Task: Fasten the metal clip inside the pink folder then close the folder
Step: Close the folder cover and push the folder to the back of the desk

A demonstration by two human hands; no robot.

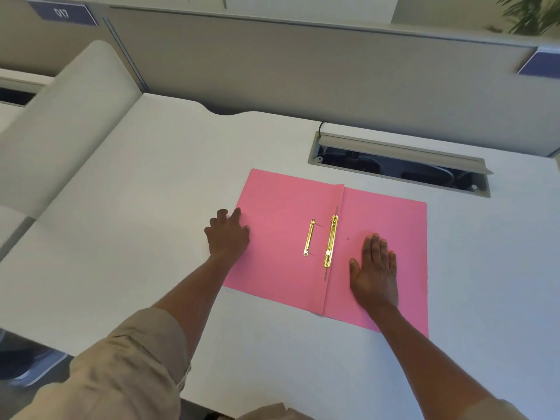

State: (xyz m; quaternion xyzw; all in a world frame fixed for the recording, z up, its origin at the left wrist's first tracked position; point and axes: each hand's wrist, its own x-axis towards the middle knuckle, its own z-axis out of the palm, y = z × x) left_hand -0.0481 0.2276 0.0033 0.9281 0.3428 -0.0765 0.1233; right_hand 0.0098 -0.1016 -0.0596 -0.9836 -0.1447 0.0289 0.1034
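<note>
Head view looks down on a white desk (127, 225) with a grey partition (303, 74) along its far edge and one open cable tray (400, 165) let into the top near that partition. On the desk, in front of the tray, one pink folder (281, 237) lies open and flat, its two leaves spread left and right of a centre crease.

Two bare forearms reach in from the lower edge, each coming out of a rolled beige sleeve (130, 365). The left arm runs up and to the right across the desk. The left hand (228, 234) is palm down at the folder's left edge, fingers bent and bunched, the fingertips touching or just over the edge of the left leaf; whether they pinch the card or only rest on it cannot be told from here. It holds nothing else. The right arm comes in from the lower right corner, and the right hand (374, 268) lies flat and spread on the right leaf, palm down, fingers straight and pointing away, thumb out to the left. It grips nothing and only presses on the card.

Two brass pieces of the metal clip show between the hands. The longer fastener bar (331, 241) sits along the crease, just left of the right thumb. The shorter compressor bar (309, 237) lies loose on the left leaf, just beside and roughly parallel to the longer one, apart from it. A small dark dot (348, 238) marks the right leaf near the crease.
</note>
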